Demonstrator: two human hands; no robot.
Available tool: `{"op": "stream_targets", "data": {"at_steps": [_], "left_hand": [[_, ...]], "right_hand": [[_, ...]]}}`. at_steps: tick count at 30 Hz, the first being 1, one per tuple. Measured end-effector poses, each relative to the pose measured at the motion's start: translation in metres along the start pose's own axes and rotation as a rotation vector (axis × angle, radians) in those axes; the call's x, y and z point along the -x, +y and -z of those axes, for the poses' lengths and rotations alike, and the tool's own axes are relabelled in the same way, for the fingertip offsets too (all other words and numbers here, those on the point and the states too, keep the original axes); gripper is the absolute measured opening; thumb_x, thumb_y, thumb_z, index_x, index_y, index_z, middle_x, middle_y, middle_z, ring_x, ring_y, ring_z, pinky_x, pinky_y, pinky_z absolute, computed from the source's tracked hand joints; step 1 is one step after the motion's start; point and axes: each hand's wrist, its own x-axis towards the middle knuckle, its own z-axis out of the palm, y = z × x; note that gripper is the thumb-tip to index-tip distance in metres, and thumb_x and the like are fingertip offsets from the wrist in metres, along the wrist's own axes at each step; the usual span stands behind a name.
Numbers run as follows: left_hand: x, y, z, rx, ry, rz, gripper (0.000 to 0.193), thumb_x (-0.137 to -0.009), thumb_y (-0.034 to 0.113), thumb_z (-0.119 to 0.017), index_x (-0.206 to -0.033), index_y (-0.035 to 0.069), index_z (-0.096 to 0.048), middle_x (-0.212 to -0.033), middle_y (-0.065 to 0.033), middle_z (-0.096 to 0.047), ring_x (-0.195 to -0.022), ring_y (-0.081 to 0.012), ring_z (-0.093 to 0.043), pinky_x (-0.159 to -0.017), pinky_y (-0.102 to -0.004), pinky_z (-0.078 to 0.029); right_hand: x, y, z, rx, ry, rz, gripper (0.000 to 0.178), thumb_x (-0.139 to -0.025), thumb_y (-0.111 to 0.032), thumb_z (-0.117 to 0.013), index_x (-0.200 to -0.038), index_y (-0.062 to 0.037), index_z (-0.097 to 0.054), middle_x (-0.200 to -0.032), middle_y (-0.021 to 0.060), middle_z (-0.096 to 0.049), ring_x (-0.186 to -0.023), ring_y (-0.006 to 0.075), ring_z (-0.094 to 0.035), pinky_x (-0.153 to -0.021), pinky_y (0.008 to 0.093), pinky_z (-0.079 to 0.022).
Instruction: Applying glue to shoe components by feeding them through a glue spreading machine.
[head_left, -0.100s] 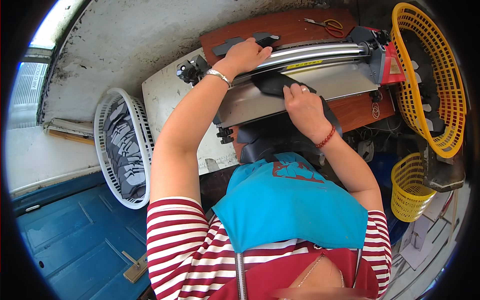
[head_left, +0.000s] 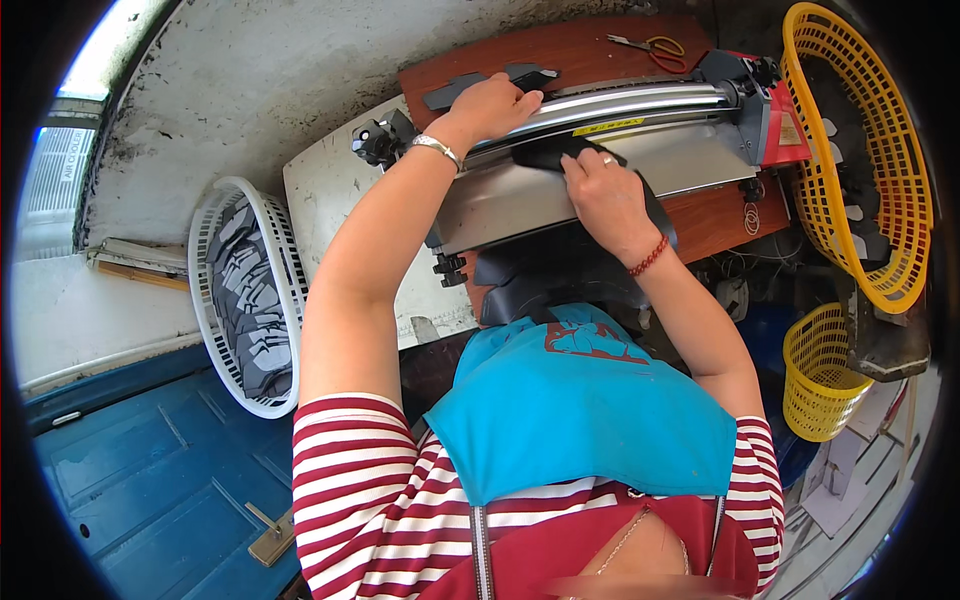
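Observation:
My left hand [head_left: 490, 108] reaches across the metal roller [head_left: 630, 100] of a red-ended bench machine. Its fingers curl down beside dark grey flat cut pieces [head_left: 450, 95] on the far side; what they hold, if anything, is hidden. On the near side, my right hand [head_left: 605, 200] pinches a black flat piece [head_left: 548, 152] that lies on the machine's metal feed plate [head_left: 490, 205], its far edge close under the roller. More black flat pieces [head_left: 545, 265] lie between the plate and my blue apron, partly beneath my right wrist.
A white basket [head_left: 295, 250] of grey cut pieces stands at the left. At the right are a large yellow basket [head_left: 915, 170] with dark pieces and a smaller yellow basket [head_left: 820, 395]. Scissors [head_left: 655, 50] rest on the red-brown board [head_left: 570, 45] behind the machine.
The black piece has moved a little farther under the roller. My right hand has shifted slightly away from me and to the left with it. My left hand stays nearly in place.

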Motion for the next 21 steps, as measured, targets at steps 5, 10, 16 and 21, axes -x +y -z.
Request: {"op": "stream_targets", "data": {"at_steps": [5, 10, 16, 21], "left_hand": [[-0.017, -0.03, 0.006, 0.17, 0.108, 0.078, 0.038, -0.083, 0.04, -0.068, -0.089, 0.004, -0.079, -0.087, -0.0183, -0.073, -0.084, -0.035, -0.07, -0.081, -0.0441, -0.055], [-0.022, -0.023, 0.027, 0.326, 0.367, 0.112, 0.025, -0.079, 0.024, -0.079, -0.085, 0.001, -0.074, -0.069, -0.006, -0.068, -0.061, -0.0134, -0.062, -0.059, -0.0311, -0.052], [0.001, 0.013, 0.094, 0.569, 0.405, 0.272, 0.018, -0.085, 0.013, -0.075, -0.087, -0.001, -0.064, -0.071, -0.0085, -0.06, -0.059, -0.0173, -0.059, -0.052, -0.0321, -0.053], [0.031, 0.001, 0.13, 0.758, 0.514, 0.246, 0.012, -0.086, 0.01, -0.074, -0.088, 0.002, -0.065, -0.073, -0.0046, -0.061, -0.061, -0.0139, -0.059, -0.049, -0.0301, -0.052]], "right_hand": [[0.022, -0.008, 0.012, -0.34, 0.039, 0.07, 0.025, -0.08, -0.007, -0.074, -0.105, -0.0082, -0.07, -0.089, 0.006, -0.062, -0.076, 0.0228, -0.065, -0.059, 0.0352, -0.053], [0.092, -0.027, -0.04, -0.525, -0.183, 0.129, 0.032, -0.081, -0.012, -0.075, -0.112, -0.0091, -0.069, -0.1, 0.0071, -0.065, -0.082, 0.0262, -0.068, -0.067, 0.0372, -0.056], [0.115, -0.024, -0.096, -0.371, -0.292, -0.04, 0.035, -0.083, -0.018, -0.075, -0.116, -0.0096, -0.069, -0.113, 0.0102, -0.064, -0.098, 0.0319, -0.069, -0.08, 0.0422, -0.059], [0.127, -0.016, -0.113, -0.367, -0.448, -0.093, 0.036, -0.085, -0.019, -0.074, -0.12, -0.0108, -0.069, -0.111, 0.0107, -0.063, -0.098, 0.0311, -0.069, -0.081, 0.0429, -0.059]]}}
